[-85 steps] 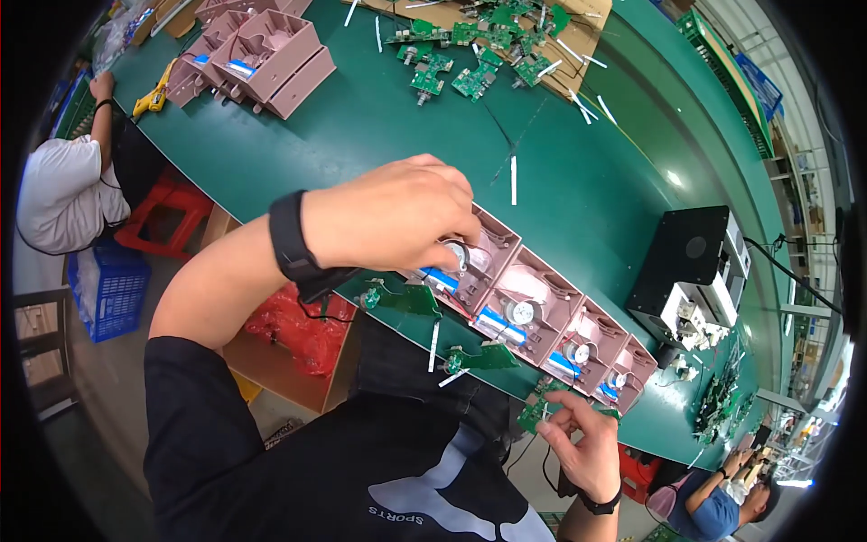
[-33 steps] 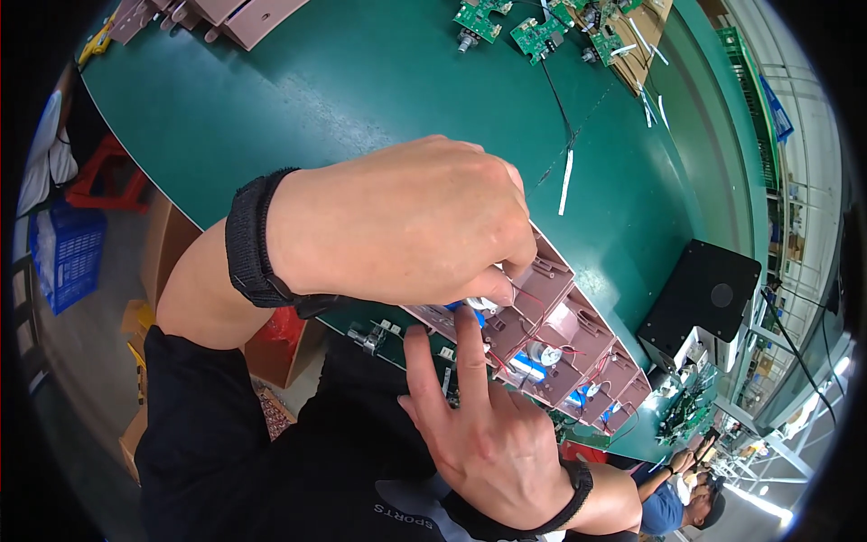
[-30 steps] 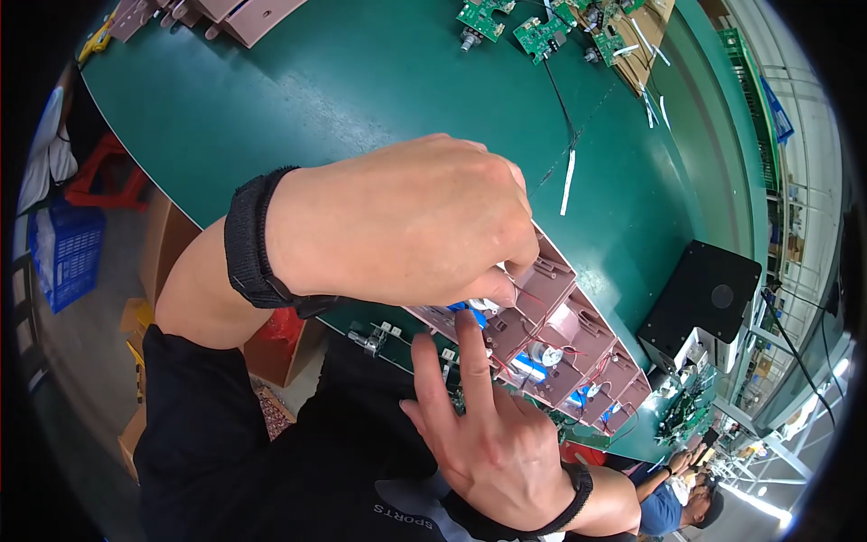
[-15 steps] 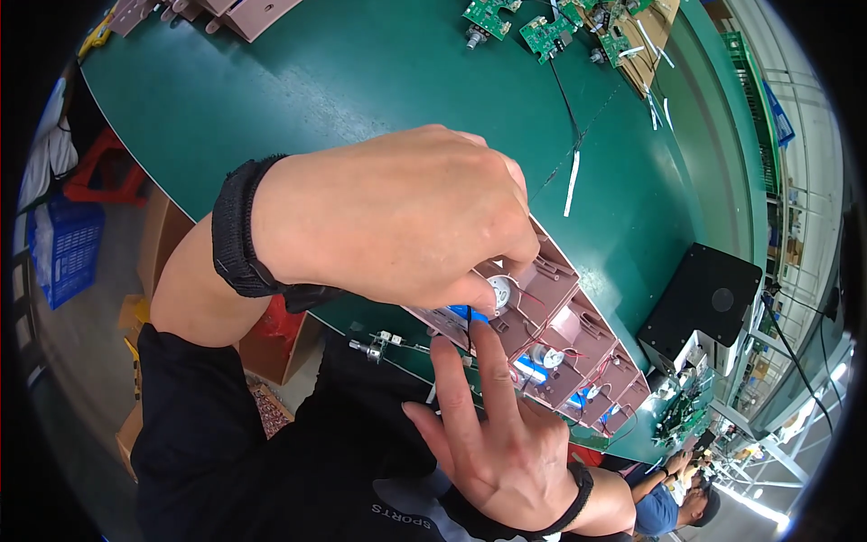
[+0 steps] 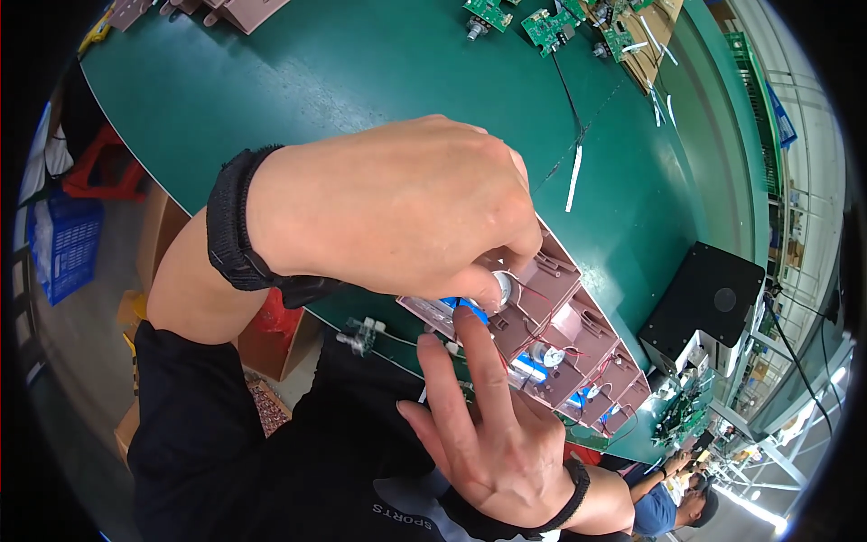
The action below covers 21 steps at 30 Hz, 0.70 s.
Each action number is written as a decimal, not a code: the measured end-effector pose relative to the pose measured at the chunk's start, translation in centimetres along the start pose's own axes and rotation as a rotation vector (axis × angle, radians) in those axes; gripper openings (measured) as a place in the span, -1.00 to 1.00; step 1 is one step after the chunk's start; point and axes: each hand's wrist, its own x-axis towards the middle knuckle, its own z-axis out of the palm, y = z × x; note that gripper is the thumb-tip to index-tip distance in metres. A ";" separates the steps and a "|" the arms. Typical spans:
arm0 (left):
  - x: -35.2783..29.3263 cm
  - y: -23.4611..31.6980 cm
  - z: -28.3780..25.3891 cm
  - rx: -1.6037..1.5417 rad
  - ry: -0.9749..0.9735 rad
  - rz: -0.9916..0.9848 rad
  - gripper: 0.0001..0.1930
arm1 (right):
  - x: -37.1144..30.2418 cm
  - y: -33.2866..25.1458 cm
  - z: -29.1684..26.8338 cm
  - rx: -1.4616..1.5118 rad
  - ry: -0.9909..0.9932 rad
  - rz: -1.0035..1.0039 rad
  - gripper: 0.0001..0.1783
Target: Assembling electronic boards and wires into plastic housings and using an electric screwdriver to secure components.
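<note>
A row of dusty-pink plastic housings (image 5: 587, 289) lies on the green table, with blue cylinders, white round parts and thin red wires inside. My left hand (image 5: 397, 203) reaches over the nearest housing, fingers curled and thumb bent in beside a white round part (image 5: 504, 287). What its fingers pinch is hidden beneath the hand. My right hand (image 5: 506, 452) comes from the lower right with fingers spread. Its index fingertip touches a blue cylinder (image 5: 478, 315), which looks like a battery, close to the left thumb. A small part with a metal shaft (image 5: 359, 336) lies by the table edge.
Green circuit boards (image 5: 551, 29) and a brown board (image 5: 646, 54) lie at the far right. A black box (image 5: 704, 303) stands at right, near more circuit boards (image 5: 686, 406). More pink housings (image 5: 244, 11) sit far left. A co-worker (image 5: 668, 506) is at lower right.
My right index fingertip has shifted slightly up and left onto the blue cylinder. The shafted part has slid a little left and up. My left hand has barely moved.
</note>
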 end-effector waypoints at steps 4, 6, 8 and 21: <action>0.1 -0.1 0.0 -0.001 -0.003 0.002 -0.74 | -0.1 0.0 0.5 -0.057 0.042 -0.009 -0.49; 0.0 -0.1 0.0 -0.003 -0.001 0.006 -0.74 | -0.1 0.0 0.6 -0.093 0.061 -0.016 -0.50; 0.0 0.0 0.1 -0.005 0.000 -0.010 -0.74 | -0.2 0.0 0.5 -0.100 0.054 -0.018 -0.52; 0.0 0.0 -0.1 -0.006 -0.019 -0.019 -0.71 | -0.2 -0.4 0.1 -0.203 0.011 0.028 -0.49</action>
